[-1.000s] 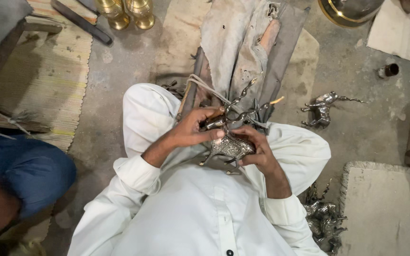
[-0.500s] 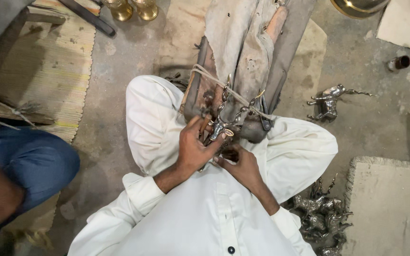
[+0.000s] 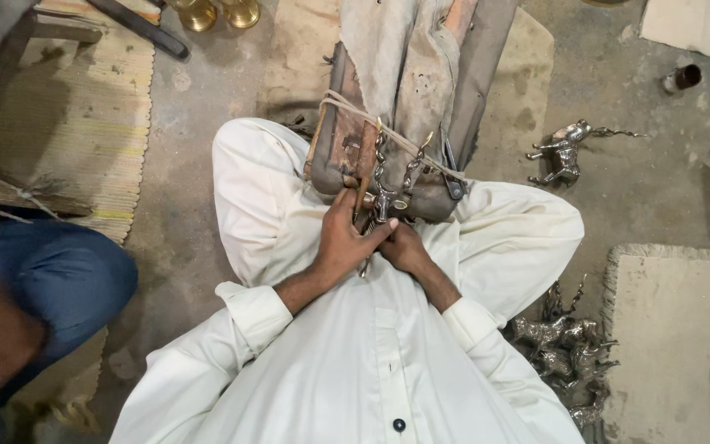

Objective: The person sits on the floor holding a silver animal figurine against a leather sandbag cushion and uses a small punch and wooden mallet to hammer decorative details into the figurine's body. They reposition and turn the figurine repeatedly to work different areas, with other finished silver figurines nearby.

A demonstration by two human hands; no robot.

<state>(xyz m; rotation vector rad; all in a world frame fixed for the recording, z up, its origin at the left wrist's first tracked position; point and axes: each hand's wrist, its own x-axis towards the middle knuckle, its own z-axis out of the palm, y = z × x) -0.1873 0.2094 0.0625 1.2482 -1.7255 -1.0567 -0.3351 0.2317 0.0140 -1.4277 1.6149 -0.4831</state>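
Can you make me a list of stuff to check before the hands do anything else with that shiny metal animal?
1. Left hand on the metal figurine: ok, fingers wrap it.
2. Right hand supporting from below: ok, touching it.
3. Figurine resting against the wooden block between the knees: ok.
4. Cord around the block tight: cannot tell.
5. Thin tool beside the left hand's fingers gripped: cannot tell.
6. Other figurines on the floor apart from the hands: ok.

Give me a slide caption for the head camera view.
Both hands, left hand and right hand, grip a metal figurine against a wooden block.
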